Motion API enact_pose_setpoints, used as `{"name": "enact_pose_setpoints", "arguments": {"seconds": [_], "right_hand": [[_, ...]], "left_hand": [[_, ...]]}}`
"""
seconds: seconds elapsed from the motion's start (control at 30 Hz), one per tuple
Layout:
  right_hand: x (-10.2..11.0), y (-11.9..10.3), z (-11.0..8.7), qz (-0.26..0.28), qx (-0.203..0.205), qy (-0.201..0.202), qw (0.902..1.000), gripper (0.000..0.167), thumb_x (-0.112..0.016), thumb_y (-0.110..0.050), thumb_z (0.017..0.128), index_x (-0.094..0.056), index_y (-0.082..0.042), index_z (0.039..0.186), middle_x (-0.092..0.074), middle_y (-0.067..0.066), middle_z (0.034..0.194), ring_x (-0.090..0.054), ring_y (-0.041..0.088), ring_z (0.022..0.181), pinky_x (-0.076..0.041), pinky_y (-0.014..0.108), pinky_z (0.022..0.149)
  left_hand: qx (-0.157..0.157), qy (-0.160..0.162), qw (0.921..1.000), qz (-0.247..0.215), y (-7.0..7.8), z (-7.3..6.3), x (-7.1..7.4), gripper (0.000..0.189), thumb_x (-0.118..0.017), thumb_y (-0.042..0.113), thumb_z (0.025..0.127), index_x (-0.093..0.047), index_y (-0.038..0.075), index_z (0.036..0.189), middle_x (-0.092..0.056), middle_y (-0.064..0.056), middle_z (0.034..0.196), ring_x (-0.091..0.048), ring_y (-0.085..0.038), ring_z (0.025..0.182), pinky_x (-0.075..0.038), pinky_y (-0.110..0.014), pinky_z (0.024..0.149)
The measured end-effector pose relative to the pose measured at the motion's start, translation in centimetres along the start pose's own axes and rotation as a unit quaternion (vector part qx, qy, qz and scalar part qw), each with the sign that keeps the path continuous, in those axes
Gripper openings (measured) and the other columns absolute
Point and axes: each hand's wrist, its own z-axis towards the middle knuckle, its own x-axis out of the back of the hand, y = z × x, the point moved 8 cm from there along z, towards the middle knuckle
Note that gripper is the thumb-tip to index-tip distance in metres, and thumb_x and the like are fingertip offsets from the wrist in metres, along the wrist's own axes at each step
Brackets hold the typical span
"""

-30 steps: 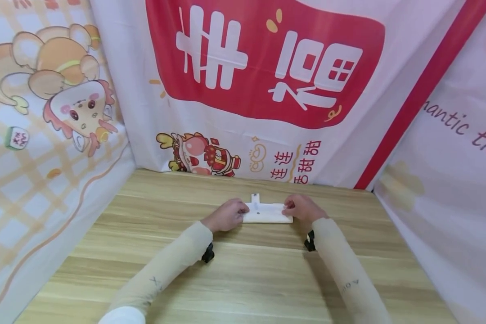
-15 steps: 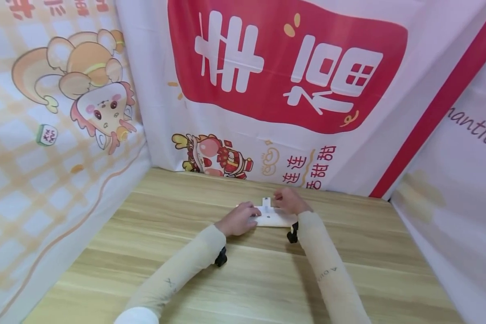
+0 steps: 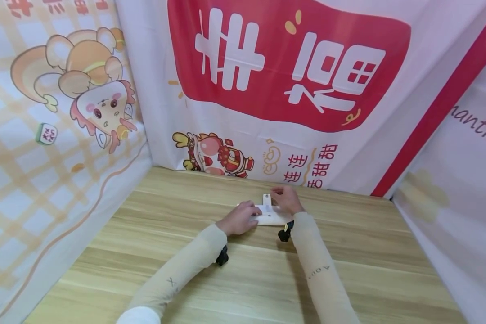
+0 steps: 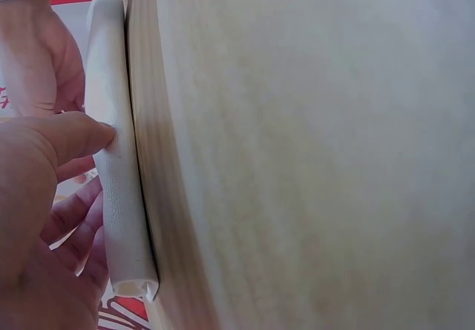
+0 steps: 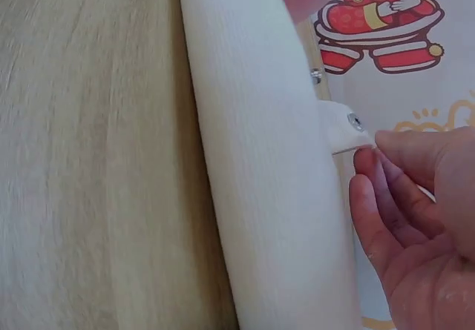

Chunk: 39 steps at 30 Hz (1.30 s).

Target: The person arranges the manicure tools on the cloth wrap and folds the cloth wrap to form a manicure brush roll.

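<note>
A white fabric roll (image 3: pixel 270 219) lies across the far part of the table, its strap (image 3: pixel 267 200) sticking out toward the back. My left hand (image 3: pixel 238 218) holds the roll at its left part. In the left wrist view the thumb (image 4: pixel 93 136) presses on the near side of the roll (image 4: pixel 122 196), with fingers along its far side. My right hand (image 3: pixel 286 200) pinches the end of the strap between thumb and fingers. The right wrist view shows a metal snap button (image 5: pixel 356 122) on that strap and a second metal snap (image 5: pixel 317 76) beside the roll.
The wood-grain table (image 3: pixel 227 279) meets a white cloth backdrop (image 3: pixel 154 112) with red print just behind the roll. A checked cloth (image 3: pixel 32 180) hangs at the left and a pale printed cloth (image 3: pixel 457 180) at the right.
My right hand has left the roll's right end and moved left to the strap, which it now pinches. My left hand has shifted further over the roll. The head view has turned slightly left.
</note>
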Motion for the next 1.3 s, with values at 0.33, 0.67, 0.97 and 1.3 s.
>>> {"name": "enact_pose_setpoints", "arguments": {"seconds": [0.33, 0.67, 0.97, 1.3], "right_hand": [[1.0, -2.5, -1.9, -0.043, 0.096, -0.047, 0.9934, 0.021, -0.071, -0.008, 0.099, -0.079, -0.009, 0.118, -0.079, 0.009, 0.113, -0.072, 0.023, 0.104, -0.059, 0.042, 0.097], [1.0, -5.1, -5.4, -0.145, 0.253, -0.049, 0.9552, 0.018, -0.071, 0.004, 0.095, -0.080, -0.002, 0.110, -0.079, 0.012, 0.105, -0.072, 0.022, 0.093, -0.061, 0.038, 0.086], [0.0, -4.6, -7.6, -0.169, 0.269, -0.040, 0.9473, 0.017, -0.073, 0.002, 0.096, -0.081, -0.004, 0.110, -0.077, 0.009, 0.103, -0.070, 0.020, 0.095, -0.060, 0.035, 0.086], [-0.3, -3.9, -8.3, -0.165, 0.254, -0.023, 0.9527, 0.016, -0.071, -0.001, 0.098, -0.080, -0.006, 0.109, -0.075, 0.006, 0.104, -0.071, 0.020, 0.099, -0.061, 0.037, 0.088]], "left_hand": [[0.005, -0.007, 0.9999, -0.007, -0.2, 0.2, -0.1, 0.032, -0.069, 0.021, 0.102, -0.071, 0.010, 0.132, -0.065, -0.010, 0.131, -0.061, -0.025, 0.121, -0.049, -0.045, 0.110], [-0.001, -0.006, 0.9997, -0.023, -0.4, 0.2, 0.0, 0.030, -0.070, 0.019, 0.101, -0.072, 0.009, 0.130, -0.066, -0.010, 0.131, -0.060, -0.027, 0.122, -0.049, -0.046, 0.110], [-0.008, -0.005, 0.9996, -0.027, -0.2, 0.3, 0.1, 0.027, -0.070, 0.017, 0.102, -0.073, 0.008, 0.127, -0.066, -0.010, 0.127, -0.060, -0.026, 0.119, -0.049, -0.046, 0.108], [-0.002, 0.003, 0.9997, -0.024, -0.1, 0.4, -0.2, 0.024, -0.070, 0.015, 0.102, -0.074, 0.008, 0.125, -0.066, -0.009, 0.126, -0.060, -0.026, 0.117, -0.050, -0.046, 0.108]]}}
